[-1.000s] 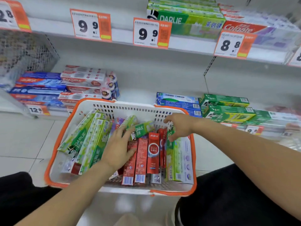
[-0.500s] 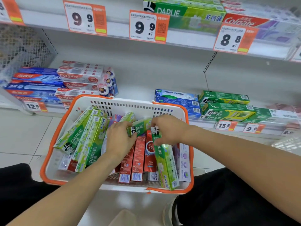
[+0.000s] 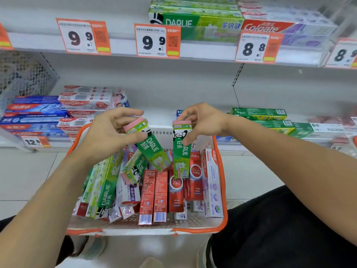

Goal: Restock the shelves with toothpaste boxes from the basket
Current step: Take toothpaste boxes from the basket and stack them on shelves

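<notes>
item 1: white plastic shopping basket with orange rim (image 3: 222,192), on the floor at 6 o'clock of the view, between the person's dark-trousered knees. contents: red cardboard toothpaste boxes (image 3: 154,196) standing on end in the middle; long green-and-white darlie boxes (image 3: 104,188) leaning at the 9 o'clock side; a white-and-purple box (image 3: 212,182) against the 3 o'clock wall.

item 2: left hand (image 3: 108,132), above the basket's 11 o'clock corner. thumb and forefinger pinch the pink-capped top end of a small green darlie toothpaste box (image 3: 152,151), which hangs tilted, lower end toward 5 o'clock.

item 3: right hand (image 3: 204,122), above the basket's 1 o'clock corner. fingertips pinch the top of a second small green darlie box (image 3: 181,157), hanging nearly upright, its lower end in front of the red boxes.

item 4: lower white metal shelf (image 3: 158,115), at 12 o'clock behind the basket. colgate stacks (image 3: 85,103) at 10 o'clock, flat green boxes (image 3: 258,114) at 2 o'clock.

item 5: upper shelf edge with orange-and-white price tags (image 3: 157,41); large darlie carton (image 3: 195,26) above at 12 o'clock.
</notes>
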A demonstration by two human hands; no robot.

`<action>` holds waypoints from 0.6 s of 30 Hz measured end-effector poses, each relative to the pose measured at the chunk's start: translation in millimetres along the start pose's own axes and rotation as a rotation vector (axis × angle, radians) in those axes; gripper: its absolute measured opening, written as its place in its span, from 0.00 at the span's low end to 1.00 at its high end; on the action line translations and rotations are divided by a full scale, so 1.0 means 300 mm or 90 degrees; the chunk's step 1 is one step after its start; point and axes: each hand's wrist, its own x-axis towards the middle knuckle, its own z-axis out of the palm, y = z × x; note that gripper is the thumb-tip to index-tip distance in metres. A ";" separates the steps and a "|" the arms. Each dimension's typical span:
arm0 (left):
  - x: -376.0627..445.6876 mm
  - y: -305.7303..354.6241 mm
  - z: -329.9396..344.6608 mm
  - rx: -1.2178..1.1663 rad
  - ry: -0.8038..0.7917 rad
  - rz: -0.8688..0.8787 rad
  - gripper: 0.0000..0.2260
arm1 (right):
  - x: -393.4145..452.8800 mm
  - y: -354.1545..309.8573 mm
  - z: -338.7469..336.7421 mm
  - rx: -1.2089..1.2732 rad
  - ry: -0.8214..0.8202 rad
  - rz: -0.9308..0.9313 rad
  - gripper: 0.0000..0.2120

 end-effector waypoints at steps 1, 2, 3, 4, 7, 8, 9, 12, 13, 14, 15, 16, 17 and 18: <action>-0.004 0.001 -0.002 -0.017 -0.012 0.004 0.25 | 0.003 0.002 0.000 0.019 -0.010 -0.003 0.26; -0.009 -0.001 0.002 -0.034 -0.023 0.004 0.24 | 0.005 0.006 0.004 0.034 -0.021 -0.005 0.26; -0.013 -0.007 0.009 -0.041 -0.035 0.003 0.24 | 0.007 0.011 0.013 0.043 -0.030 -0.003 0.27; -0.015 -0.016 0.019 -0.032 -0.048 0.002 0.23 | 0.009 0.016 0.027 0.050 -0.040 -0.001 0.28; -0.017 -0.053 0.064 0.073 -0.093 0.003 0.19 | 0.015 0.034 0.087 0.101 -0.064 0.008 0.29; -0.014 -0.066 0.078 0.098 -0.099 0.002 0.17 | 0.016 0.037 0.107 0.122 -0.065 0.009 0.28; -0.011 -0.078 0.087 0.123 -0.096 -0.002 0.16 | 0.019 0.038 0.125 0.135 -0.061 0.008 0.27; 0.004 -0.095 0.093 0.245 -0.086 -0.007 0.19 | 0.026 0.043 0.160 0.178 -0.070 0.007 0.26; 0.005 -0.095 0.094 0.277 -0.092 -0.016 0.23 | 0.028 0.045 0.165 0.190 -0.081 0.004 0.25; 0.007 -0.102 0.093 0.289 -0.102 -0.031 0.27 | 0.031 0.050 0.170 0.189 -0.087 0.001 0.25; 0.006 -0.106 0.097 0.285 -0.110 -0.047 0.30 | 0.034 0.056 0.179 0.177 -0.087 -0.001 0.25; 0.006 -0.114 0.100 0.287 -0.116 -0.064 0.32 | 0.034 0.061 0.192 0.163 -0.085 -0.006 0.25; 0.004 -0.119 0.107 0.303 -0.122 -0.076 0.32 | 0.037 0.068 0.210 0.156 -0.083 -0.004 0.26; 0.001 -0.125 0.112 0.324 -0.123 -0.084 0.32 | 0.039 0.073 0.228 0.151 -0.083 0.002 0.26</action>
